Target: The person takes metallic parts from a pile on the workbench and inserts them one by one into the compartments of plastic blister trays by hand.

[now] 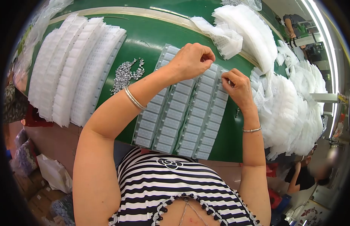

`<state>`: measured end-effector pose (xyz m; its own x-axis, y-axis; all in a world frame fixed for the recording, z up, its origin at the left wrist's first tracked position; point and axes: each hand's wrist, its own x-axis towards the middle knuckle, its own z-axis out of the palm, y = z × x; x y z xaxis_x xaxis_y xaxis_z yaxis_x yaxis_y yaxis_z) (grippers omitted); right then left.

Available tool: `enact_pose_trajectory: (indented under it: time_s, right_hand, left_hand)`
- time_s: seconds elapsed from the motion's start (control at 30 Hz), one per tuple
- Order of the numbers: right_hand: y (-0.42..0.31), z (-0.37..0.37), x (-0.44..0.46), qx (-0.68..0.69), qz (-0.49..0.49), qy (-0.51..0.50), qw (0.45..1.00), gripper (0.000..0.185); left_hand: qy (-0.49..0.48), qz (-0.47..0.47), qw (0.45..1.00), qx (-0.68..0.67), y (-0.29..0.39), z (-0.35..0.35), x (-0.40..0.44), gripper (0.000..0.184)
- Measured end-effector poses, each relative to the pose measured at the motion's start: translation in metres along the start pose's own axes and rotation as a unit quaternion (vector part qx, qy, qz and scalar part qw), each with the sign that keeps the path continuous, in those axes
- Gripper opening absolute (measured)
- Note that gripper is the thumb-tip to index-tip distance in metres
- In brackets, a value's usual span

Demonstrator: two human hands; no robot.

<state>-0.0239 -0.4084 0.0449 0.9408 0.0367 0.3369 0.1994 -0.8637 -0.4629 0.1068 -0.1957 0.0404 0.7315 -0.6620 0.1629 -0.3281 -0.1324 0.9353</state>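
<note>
Four strips of pale, compartmented plastic trays [176, 117] lie side by side on the green table [147, 28] in front of me. My left hand [192, 60] is over their far part, thumb and fingers pinched together; anything between the tips is too small to make out. At the far end of the rightmost strip, my right hand [237, 83] has its fingers bent together at the strip's edge, and what they hold is hidden. A loose pile of small shiny metal pieces [123, 77] lies left of the trays.
Tall stacks of white translucent sheets [79, 62] stand at the left. More white sheets [291, 109] are heaped at the right, and others [244, 28] at the back right. A few small dark pieces [237, 112] lie by my right wrist. Other people are partly visible at the right.
</note>
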Motion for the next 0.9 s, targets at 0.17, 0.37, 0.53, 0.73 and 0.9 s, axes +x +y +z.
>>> enact_pose_trajectory:
  time_s: [0.17, 0.37, 0.53, 0.73, 0.9]
  right_hand:
    - [-0.004, -0.005, 0.005, -0.003, 0.012, -0.038, 0.999, 0.012]
    - [-0.007, -0.012, 0.02, -0.028, 0.04, -0.106, 0.993, 0.01]
    - [-0.017, -0.014, 0.04, -0.134, -0.038, -0.175, 0.975, 0.004]
    - [-0.027, 0.009, 0.054, -0.312, -0.129, -0.235, 0.912, 0.003]
    - [-0.042, 0.008, 0.052, -0.346, -0.084, -0.233, 0.905, 0.005]
  left_hand:
    - [-0.001, 0.012, 1.0, -0.023, -0.006, -0.003, -0.015, 0.013]
    - [-0.012, 0.011, 0.999, -0.035, -0.004, -0.002, -0.019, 0.014]
    - [-0.011, 0.023, 0.999, -0.03, -0.001, -0.005, -0.02, 0.015]
    - [-0.013, 0.037, 0.999, -0.013, 0.004, -0.01, -0.024, 0.016]
    - [0.022, 0.047, 0.999, 0.009, 0.007, -0.022, -0.031, 0.017]
